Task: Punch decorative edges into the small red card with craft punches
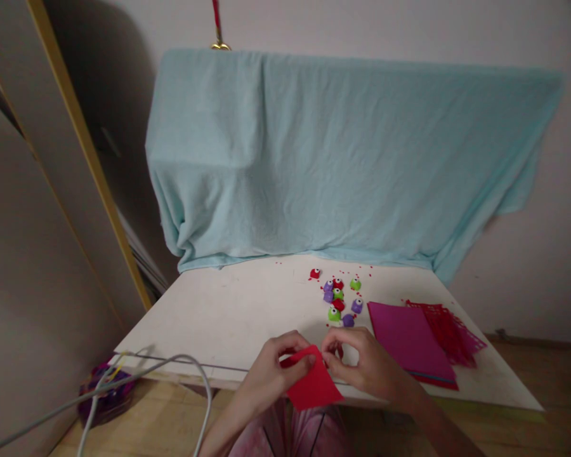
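Note:
My left hand (pixel 285 363) is closed on a small red sheet of paper (pixel 316 388), its thumb lying over the upper part. The sheet hangs tilted over the table's front edge, above my lap. At the upper right edge of the sheet, my right hand (pixel 352 358) pinches with thumb and forefinger. A bit of red shows beneath those fingers, too small to identify. Just beyond my hands lies a loose group of small red, green and purple figures with round eyes, among them a green one (pixel 334 313) and a purple one (pixel 357 306).
To the right sits a stack of magenta and red sheets (pixel 406 336), beside red sheets full of holes (pixel 450 333). Red scraps dot the white table (pixel 228 317). A light blue cloth (pixel 342 158) hangs behind it. Grey cable (pixel 171 360) loops at the front left.

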The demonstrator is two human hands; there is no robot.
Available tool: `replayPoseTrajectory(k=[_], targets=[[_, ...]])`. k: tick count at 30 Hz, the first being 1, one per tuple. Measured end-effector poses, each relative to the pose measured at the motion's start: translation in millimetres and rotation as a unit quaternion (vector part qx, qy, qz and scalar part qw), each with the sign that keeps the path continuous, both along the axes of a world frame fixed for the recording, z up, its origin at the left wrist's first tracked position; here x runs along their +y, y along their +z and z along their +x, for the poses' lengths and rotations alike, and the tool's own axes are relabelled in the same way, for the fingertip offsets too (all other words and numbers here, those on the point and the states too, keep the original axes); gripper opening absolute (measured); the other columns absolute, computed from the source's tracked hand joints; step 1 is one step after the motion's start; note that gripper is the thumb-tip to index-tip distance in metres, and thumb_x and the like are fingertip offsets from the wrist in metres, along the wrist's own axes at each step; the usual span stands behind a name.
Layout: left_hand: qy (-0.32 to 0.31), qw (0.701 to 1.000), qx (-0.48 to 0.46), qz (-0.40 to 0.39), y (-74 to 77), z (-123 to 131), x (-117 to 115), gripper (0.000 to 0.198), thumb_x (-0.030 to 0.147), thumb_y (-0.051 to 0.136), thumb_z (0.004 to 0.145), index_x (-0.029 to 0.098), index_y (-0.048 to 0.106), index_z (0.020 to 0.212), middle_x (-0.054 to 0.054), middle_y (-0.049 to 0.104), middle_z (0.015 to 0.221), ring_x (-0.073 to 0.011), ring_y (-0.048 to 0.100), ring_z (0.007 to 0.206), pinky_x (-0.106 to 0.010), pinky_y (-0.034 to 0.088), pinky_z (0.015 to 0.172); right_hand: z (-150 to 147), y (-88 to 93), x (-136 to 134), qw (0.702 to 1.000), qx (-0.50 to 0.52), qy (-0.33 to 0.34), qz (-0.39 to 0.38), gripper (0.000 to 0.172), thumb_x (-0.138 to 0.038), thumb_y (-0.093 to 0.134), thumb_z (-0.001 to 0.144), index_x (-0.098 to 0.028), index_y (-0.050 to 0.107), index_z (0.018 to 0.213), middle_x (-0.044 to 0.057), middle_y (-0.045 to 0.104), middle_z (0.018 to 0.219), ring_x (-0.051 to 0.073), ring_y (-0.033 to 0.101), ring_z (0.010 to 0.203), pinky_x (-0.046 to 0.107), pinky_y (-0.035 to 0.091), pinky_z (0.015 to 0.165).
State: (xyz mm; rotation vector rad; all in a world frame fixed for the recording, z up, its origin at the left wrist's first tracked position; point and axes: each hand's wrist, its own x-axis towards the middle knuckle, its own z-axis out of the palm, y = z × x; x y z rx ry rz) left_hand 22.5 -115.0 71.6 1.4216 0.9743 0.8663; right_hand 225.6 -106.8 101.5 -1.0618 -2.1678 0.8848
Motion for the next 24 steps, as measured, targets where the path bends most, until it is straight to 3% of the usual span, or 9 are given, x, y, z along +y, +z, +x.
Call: replayPoseTrajectory(k=[24], targets=[[-0.012, 0.999, 0.022, 0.028, 9.0, 2.4, -2.2, 0.012, 0.022, 0.061, 0.081, 0.013, 0.066, 0.076, -0.003, 0.064, 0.077, -0.0147, 0.057, 0.076, -0.022, 0.042, 0.071, -1.2, -3.3, -1.5, 0.999, -0.034, -0.006, 0.015, 0.013, -0.009, 0.059, 0.075, -0.020, 0.062, 0.079, -0.004, 0.062, 0.071, 0.012, 0.055, 0.066, 0.022, 0.039, 0.064]])
